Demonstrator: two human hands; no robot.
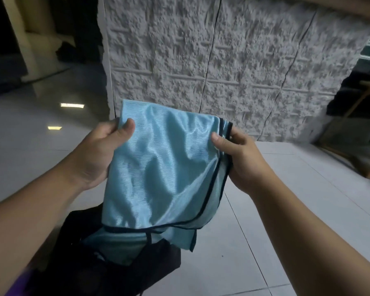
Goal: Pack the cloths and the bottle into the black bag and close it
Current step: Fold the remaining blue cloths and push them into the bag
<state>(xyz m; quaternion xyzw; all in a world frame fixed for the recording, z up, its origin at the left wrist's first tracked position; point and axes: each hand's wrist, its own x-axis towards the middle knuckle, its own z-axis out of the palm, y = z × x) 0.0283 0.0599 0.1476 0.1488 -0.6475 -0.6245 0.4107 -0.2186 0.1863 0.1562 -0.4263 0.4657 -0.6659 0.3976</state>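
The black bag (120,272) lies lowest in view on the tiled floor, mouth open, directly under the blue cloth (165,174). The left hand (100,150) and right hand (239,159) each pinch an upper edge of that cloth, holding it folded above the bag. Its slick layers could slide apart and miss the mouth. Visible: 1 bag, at least 1 cloth, 0 bottles.

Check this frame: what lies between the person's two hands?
In the head view, only the light blue cloth spans between the left hand and right hand, each pinching a top corner.
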